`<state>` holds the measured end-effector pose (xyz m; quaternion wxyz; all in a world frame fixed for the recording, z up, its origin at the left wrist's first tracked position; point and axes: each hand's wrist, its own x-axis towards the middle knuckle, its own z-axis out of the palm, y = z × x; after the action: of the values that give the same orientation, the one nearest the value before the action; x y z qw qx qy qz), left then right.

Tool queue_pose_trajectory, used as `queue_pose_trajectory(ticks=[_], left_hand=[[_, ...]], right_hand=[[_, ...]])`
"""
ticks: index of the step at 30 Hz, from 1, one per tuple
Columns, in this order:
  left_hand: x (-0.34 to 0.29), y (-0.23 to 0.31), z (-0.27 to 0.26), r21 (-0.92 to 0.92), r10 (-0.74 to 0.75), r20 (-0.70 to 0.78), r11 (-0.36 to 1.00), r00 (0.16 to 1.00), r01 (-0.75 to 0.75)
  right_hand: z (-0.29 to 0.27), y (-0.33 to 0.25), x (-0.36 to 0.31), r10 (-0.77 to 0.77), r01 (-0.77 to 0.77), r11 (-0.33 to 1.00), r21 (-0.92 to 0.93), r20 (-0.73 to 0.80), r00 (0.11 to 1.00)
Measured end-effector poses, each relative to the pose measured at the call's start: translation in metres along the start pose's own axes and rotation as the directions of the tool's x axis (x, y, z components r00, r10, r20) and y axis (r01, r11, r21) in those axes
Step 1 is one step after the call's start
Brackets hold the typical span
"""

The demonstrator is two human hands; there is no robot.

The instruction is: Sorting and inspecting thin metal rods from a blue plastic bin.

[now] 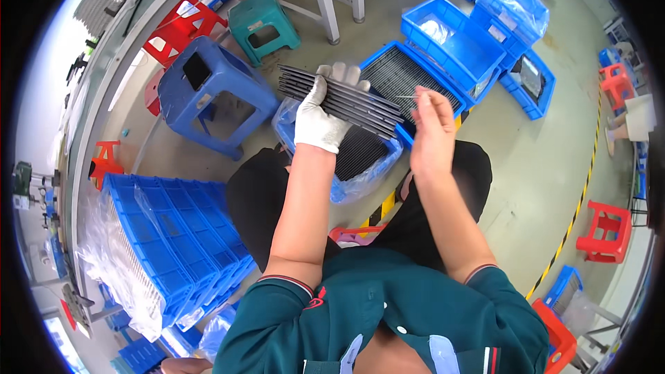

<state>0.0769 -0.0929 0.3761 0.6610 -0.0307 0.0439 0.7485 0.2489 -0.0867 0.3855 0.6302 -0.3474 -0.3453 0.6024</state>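
Observation:
My left hand (321, 121), in a white glove, is wrapped round a bundle of thin black rods (364, 107). The rods lie side by side and slant down to the right. My bare right hand (433, 131) is closed in a pinch on a thin, light needle-like pin (407, 97) close to the rods' right ends; whether it touches a rod I cannot tell. Below the bundle, between my knees, stands a container lined with a clear plastic bag (379, 179), holding many similar dark rods. Just beyond sits a blue tray (379, 53) with rows of dark rods.
Blue crates (454, 45) stand at the far right of the tray. A blue stool (222, 83) and a green stool (263, 21) are at the left. Stacked blue crates (173, 235) rise beside my left knee. Yellow-black tape (578, 194) marks the floor at right.

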Motion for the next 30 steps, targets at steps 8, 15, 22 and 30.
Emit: queue_pose_trajectory(ticks=[8,15,22,30], left_hand=[[-0.034,-0.004,0.039,0.042,0.066,-0.034,0.997,0.997,-0.064],[-0.025,0.047,0.057,0.217,0.069,-0.049,0.974,0.996,-0.057],[-0.009,0.088,0.042,0.236,0.064,-0.020,0.970,0.998,-0.058],[-0.014,0.103,0.017,0.195,0.093,-0.036,0.977,0.995,-0.084]], right_hand=[[0.053,0.000,-0.019,0.067,-0.083,0.983,0.167,0.098,0.993],[0.068,-0.008,0.005,-0.037,0.032,0.999,0.030,0.175,0.984],[0.064,-0.007,0.058,0.123,0.009,0.953,-0.304,0.410,0.904],[0.069,0.022,0.056,0.438,-0.243,0.868,-0.433,0.434,0.787]])
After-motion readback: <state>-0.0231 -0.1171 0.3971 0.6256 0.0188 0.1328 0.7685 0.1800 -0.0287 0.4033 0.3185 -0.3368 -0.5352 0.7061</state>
